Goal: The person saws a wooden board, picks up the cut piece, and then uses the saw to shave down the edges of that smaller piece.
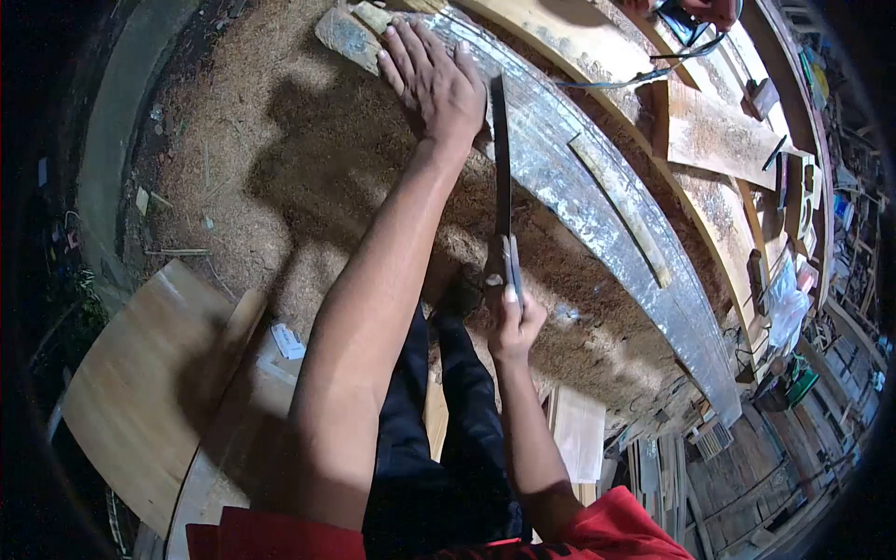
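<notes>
My left hand (437, 82) lies on a strip of wood at the far end of a weathered, white-stained board (597, 224), fingers stretched out and slightly spread. My right hand (518, 327) is wrapped round the handle of a handsaw (502, 154). Its dark, narrow blade points away from me and crosses the near edge of the board, just right of my left hand. A thin wooden stick (621, 210) rests lengthwise on the board.
Sawdust (224, 159) covers the ground. Past the board stand curved timbers (560, 37) and a wide offcut (719, 140). A cable (635, 79) runs across there, near a plastic bag (789, 303). Wooden panels (149, 392) lean at lower left.
</notes>
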The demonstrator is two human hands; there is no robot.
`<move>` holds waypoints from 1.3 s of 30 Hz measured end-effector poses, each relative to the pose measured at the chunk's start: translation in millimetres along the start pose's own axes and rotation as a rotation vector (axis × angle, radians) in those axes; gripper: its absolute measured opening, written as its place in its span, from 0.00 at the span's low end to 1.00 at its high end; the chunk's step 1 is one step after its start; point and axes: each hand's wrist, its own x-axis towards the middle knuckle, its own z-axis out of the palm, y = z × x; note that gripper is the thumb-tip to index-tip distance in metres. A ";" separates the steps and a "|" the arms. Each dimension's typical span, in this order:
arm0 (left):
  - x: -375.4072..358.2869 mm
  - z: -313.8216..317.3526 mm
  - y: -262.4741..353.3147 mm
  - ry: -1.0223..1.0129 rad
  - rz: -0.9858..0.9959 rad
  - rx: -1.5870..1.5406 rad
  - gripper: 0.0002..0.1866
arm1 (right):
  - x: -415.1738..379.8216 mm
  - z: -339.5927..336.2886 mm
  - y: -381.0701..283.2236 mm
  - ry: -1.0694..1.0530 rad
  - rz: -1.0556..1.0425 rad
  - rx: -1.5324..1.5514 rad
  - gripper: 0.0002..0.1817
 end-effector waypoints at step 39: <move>-22.4 -33.0 -2.9 -0.438 0.263 -0.006 0.34 | -55.9 -24.9 16.8 0.005 0.066 -0.108 0.18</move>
